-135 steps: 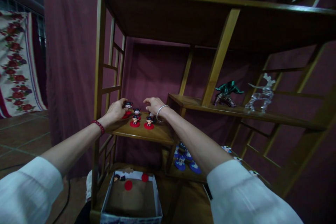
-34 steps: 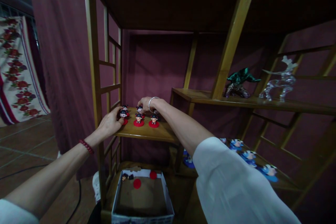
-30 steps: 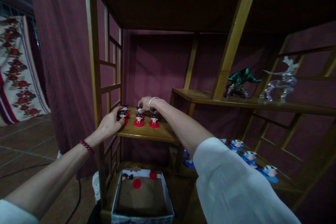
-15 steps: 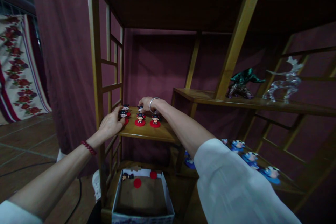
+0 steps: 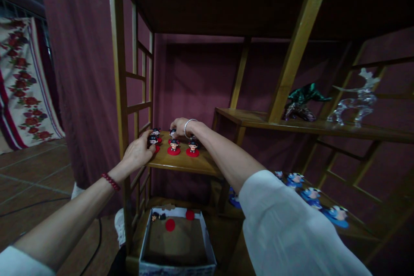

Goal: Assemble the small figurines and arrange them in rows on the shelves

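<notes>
Several small black-haired figurines on red round bases stand in two rows on a wooden shelf [image 5: 181,164]. My left hand [image 5: 139,152] has its thumb and fingers closed around the front-left figurine [image 5: 153,139]; another figurine [image 5: 156,132] is just behind it. My right hand [image 5: 181,127] reaches over the front row and grips a back-row figurine [image 5: 172,132], mostly covered by the fingers. Between and beside the hands, a front-middle figurine [image 5: 174,145] and a front-right figurine [image 5: 192,148] stand upright, untouched. Something dark behind the front-right one is partly hidden by my right wrist.
Below, an open box [image 5: 209,246] holds two red discs [image 5: 170,224] and a small figurine [image 5: 155,217] lying down. On the right shelf stand a clear deer figure [image 5: 355,101] and a green sculpture [image 5: 302,101]. Blue figurines [image 5: 311,197] sit lower right. A lattice side post [image 5: 118,73] rises at left.
The view has shifted slightly. Both hands stay at the same figurines, with no clear movement of the figurines on the shelf.
</notes>
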